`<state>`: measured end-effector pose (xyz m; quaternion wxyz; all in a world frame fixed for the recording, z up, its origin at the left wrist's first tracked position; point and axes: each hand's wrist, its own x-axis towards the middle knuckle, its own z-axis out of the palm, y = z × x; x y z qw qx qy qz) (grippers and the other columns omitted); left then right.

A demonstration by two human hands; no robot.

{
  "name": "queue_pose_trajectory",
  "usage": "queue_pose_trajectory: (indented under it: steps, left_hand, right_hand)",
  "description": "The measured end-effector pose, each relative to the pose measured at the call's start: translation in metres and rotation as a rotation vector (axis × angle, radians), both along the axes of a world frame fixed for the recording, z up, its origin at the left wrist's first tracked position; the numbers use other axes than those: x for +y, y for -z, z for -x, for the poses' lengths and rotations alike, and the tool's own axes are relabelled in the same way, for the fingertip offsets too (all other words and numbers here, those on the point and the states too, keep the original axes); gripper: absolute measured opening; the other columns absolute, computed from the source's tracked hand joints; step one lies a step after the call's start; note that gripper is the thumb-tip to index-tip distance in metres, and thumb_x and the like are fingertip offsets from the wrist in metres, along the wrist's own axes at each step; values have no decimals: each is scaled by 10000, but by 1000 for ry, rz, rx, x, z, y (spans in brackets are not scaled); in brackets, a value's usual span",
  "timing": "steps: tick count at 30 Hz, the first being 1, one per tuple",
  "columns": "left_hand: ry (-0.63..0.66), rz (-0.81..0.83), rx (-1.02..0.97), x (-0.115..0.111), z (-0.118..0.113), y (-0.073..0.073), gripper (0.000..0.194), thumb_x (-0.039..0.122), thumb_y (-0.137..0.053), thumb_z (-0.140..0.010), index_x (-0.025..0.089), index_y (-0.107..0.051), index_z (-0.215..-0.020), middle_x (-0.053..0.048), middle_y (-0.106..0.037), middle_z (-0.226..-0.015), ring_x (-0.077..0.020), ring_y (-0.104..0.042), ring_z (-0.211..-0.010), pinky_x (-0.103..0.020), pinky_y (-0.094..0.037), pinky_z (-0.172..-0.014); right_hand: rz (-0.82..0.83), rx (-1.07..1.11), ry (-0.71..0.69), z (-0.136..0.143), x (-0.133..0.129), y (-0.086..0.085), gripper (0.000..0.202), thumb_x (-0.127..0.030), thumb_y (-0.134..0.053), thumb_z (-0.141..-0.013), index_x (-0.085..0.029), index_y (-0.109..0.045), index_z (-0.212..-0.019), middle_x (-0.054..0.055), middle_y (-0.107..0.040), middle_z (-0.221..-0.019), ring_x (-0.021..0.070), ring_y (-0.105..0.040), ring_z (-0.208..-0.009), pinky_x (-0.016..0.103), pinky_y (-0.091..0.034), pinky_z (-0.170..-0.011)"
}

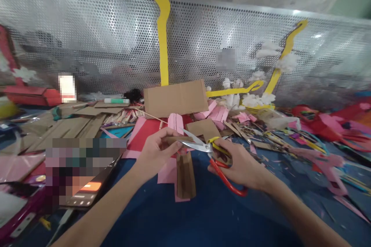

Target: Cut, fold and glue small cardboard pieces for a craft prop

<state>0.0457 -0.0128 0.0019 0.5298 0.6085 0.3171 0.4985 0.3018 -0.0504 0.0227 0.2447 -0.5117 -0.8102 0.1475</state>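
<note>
My left hand (158,150) pinches a small brown cardboard strip (181,139) above the blue table. In my right hand (240,162) is a pair of scissors (199,145) with one red and one yellow handle. Their blades are apart and point left, at the right end of the strip; whether they touch it I cannot tell. Just below lies a folded brown cardboard piece (185,177) on pink paper (167,172). Behind my hands are a red sheet (149,133) and a rounded pink paper piece (175,122).
A cardboard box (176,98) with a tall yellow hook shape (164,46) stands at the back. At the right lies a pink glue gun (324,164); at the left, a phone (89,193), partly blurred. Cardboard sheets (66,133) and scraps are spread around. A perforated metal panel (110,38) rises behind.
</note>
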Motion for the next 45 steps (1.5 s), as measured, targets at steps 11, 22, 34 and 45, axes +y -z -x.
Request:
queue_pose_trajectory:
  steps: [11, 22, 34, 45]
  left_hand:
    - [18, -57, 75, -1, 1, -3, 102, 234, -692, -865, 166, -715, -939, -49, -762, -865, -162, -725, -784, -290, -619, -735]
    - [21, -88, 95, -1, 3, -1, 146, 283, -691, -887, 162, -712, -966, -62, -755, -878, -166, -711, -775, -313, -628, -737]
    - [39, -89, 49, 0, 3, -2, 113, 246, -696, -886, 174, -714, -971, -42, -754, -866, -145, -706, -761, -276, -613, -720]
    - [56, -64, 80, -2, 4, -3, 188, 262, -691, -888, 157, -691, -1045, -67, -770, -890, -190, -742, -815, -341, -630, -790]
  right_hand:
    - [39, -49, 0, 2, -2, -5, 353, -416, -725, -832, -226, -433, -774, -58, -510, -662, 113, -412, -586, 252, -298, -543]
    - [35, -11, 9, 3, -2, 1, 359, -445, -724, -830, -223, -450, -766, -56, -504, -658, 114, -401, -602, 250, -280, -534]
    - [19, -23, 38, 1, 1, 5, 379, -433, -758, -794, -224, -444, -748, -66, -468, -634, 115, -366, -600, 243, -283, -538]
    - [-2, -26, 56, -4, 8, 15, 375, -429, -743, -798, -212, -455, -696, -62, -463, -618, 112, -356, -588, 248, -260, -528]
